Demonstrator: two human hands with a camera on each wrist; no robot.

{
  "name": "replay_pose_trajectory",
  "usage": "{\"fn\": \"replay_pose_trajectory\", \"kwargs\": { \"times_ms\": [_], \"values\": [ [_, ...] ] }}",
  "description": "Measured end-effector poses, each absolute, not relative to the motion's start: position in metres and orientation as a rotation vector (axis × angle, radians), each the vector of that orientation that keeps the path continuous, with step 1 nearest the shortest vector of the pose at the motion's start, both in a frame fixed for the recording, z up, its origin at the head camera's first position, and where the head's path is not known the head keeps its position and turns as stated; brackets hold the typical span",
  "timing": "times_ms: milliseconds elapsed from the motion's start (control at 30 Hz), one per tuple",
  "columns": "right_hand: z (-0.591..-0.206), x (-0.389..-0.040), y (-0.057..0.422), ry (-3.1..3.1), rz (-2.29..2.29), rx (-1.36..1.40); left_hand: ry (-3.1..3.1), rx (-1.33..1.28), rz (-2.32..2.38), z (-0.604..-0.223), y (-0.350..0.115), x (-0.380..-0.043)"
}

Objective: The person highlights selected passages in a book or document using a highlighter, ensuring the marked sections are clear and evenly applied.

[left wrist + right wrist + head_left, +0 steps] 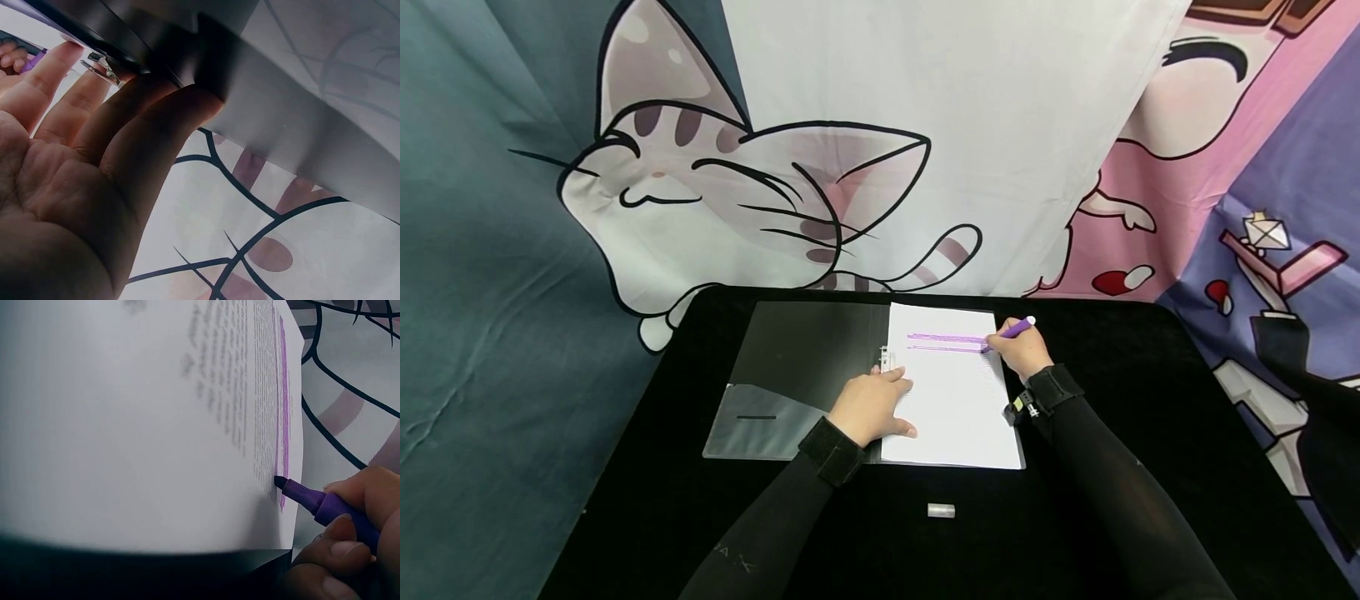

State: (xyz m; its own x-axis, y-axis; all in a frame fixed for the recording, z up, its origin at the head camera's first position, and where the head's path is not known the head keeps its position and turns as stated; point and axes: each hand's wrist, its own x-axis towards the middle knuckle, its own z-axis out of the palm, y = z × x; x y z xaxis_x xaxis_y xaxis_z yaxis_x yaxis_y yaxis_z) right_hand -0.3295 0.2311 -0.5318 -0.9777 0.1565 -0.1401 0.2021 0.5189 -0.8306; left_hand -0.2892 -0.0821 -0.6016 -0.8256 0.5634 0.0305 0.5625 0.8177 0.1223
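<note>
on the paper (125, 456), the printed text (224, 381) is too blurred to read. the left hand (868, 406) partly hides the metal clip (886, 358). in the right wrist view, the right hand (1026, 353) runs off the edge, its fingers covering part of the purple marker (306, 495).

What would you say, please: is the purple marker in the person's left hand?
No, the right hand holds the purple marker, its tip at the printed page.

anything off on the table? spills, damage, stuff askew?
Nothing looks spilled or damaged. One mild oddity: a small whitish cylinder lies loose on the black tabletop, just nearer the person than the open folder; possibly a cap, but I can't tell.
</note>
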Motion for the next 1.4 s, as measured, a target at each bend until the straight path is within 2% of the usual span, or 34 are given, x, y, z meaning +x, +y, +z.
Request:
{"fn": "replay_pose_trajectory", "kwargs": {
  "times_ms": [300,667,900,1100,1400],
  "values": [
    [-0.529,-0.326,0.237,2.666,-1.495,0.319,2.946,0.887,0.275,-0.583,-0.081,-0.282],
    [-0.535,-0.331,0.241,2.649,-1.572,0.308,2.952,0.882,0.298,-0.581,-0.083,-0.281],
    [-0.525,-0.326,0.239,2.544,-1.697,0.275,2.922,0.900,0.319,-0.586,-0.082,-0.284],
    [-0.513,-0.333,0.214,2.394,-2.085,0.261,2.955,0.904,0.281,-0.582,-0.086,-0.284],
    [-0.536,-0.340,0.153,2.404,-2.031,0.224,2.933,0.889,0.231,-0.558,-0.080,-0.273]
  ]
}}
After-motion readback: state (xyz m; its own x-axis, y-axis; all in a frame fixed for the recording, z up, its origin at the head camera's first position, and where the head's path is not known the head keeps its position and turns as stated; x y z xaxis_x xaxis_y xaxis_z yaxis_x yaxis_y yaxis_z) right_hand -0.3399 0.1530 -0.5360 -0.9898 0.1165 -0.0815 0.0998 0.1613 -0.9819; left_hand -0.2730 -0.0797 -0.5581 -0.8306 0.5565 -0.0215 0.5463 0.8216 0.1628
